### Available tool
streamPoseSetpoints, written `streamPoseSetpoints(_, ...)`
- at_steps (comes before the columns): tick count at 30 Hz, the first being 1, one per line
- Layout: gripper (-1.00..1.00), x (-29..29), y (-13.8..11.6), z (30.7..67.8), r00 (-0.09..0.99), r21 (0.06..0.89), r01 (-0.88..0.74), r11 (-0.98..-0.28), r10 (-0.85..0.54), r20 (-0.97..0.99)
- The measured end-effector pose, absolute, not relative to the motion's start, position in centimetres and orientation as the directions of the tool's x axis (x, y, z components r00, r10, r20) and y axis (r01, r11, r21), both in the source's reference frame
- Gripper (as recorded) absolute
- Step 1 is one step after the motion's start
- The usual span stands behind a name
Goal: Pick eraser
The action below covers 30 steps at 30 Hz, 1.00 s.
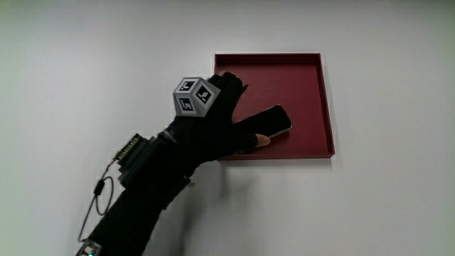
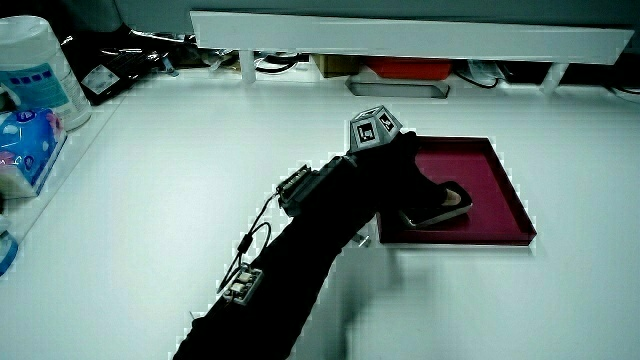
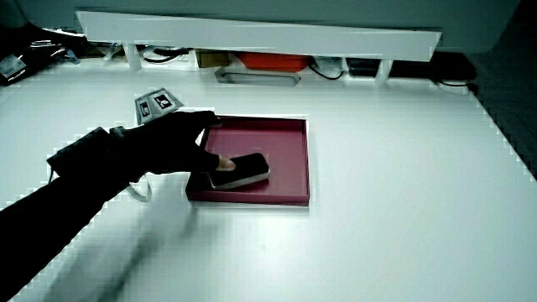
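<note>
The eraser (image 1: 266, 121), a dark slab with a pale side, lies in the dark red tray (image 1: 323, 99), in the part nearer the person. The hand (image 1: 213, 121) reaches over the tray's rim, with the eraser at about its three o'clock, and pinches the eraser's near end between thumb and fingers (image 3: 220, 163). The tray sits on the white surface (image 1: 85, 64). Tissue packs (image 2: 28, 140) stand well apart from the tray.
</note>
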<state>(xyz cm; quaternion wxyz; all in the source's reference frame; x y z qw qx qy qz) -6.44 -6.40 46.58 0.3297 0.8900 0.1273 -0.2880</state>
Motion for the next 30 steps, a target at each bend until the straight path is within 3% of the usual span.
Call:
streamPoseSetpoints(9, 0.00, -3.9, -5.7, 49.9, 0.821, 0.552, 0.394, -0.735, 0.012, -0.571)
streamPoseSetpoints(20, 0.00, -2.4, -4.5, 53.0, 0.847, 0.544, 0.328, -0.772, -0.015, -0.531)
streamPoseSetpoints(30, 0.06, -2.2, -4.6, 52.8, 0.857, 0.536, 0.321, -0.781, -0.001, -0.515)
